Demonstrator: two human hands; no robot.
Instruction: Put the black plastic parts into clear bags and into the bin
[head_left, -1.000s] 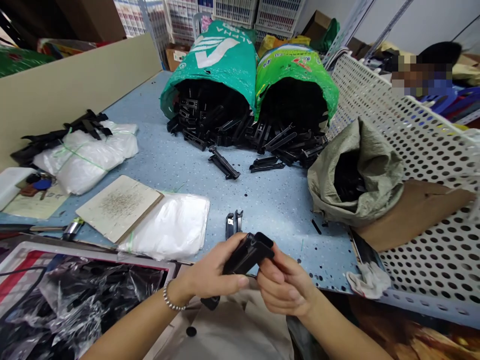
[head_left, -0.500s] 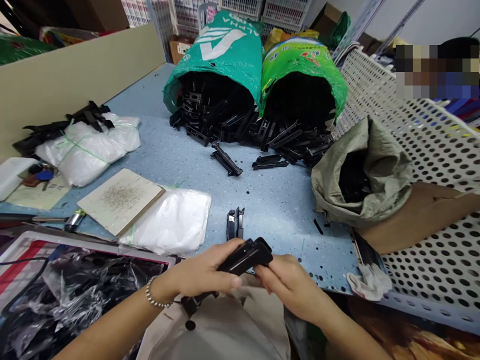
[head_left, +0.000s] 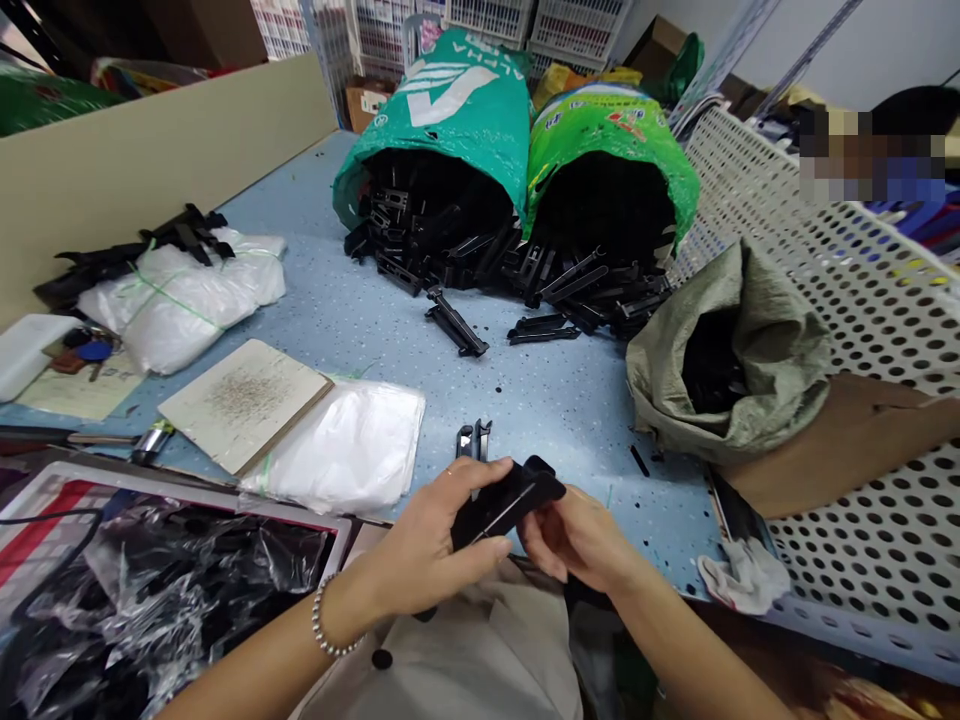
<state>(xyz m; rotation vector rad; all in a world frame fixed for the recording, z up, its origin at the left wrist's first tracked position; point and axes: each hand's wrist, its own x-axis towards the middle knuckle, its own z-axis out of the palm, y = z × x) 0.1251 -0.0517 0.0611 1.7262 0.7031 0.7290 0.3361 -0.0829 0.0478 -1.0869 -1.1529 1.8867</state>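
Both my hands hold one long black plastic part (head_left: 504,502) just above the near edge of the blue table (head_left: 555,400). My left hand (head_left: 431,545) wraps round its lower half, thumb on top. My right hand (head_left: 574,535) pinches its upper end from the right. A small black clip (head_left: 472,440) lies on the table just beyond my hands. More black parts (head_left: 457,325) spill from a dark green sack (head_left: 442,110) and a light green sack (head_left: 611,130) at the back.
A grey-green cloth bag (head_left: 739,350) of black pieces sits at the right against a white perforated basket (head_left: 847,290). Clear plastic bags (head_left: 352,450), a brown board (head_left: 244,400) and a tied white bundle (head_left: 184,290) lie at the left. A bin with black plastic film (head_left: 165,590) is at the near left. A person is behind the basket.
My hands have shifted slightly right and forward with the black part, which has turned a little. The view has tilted down somewhat.
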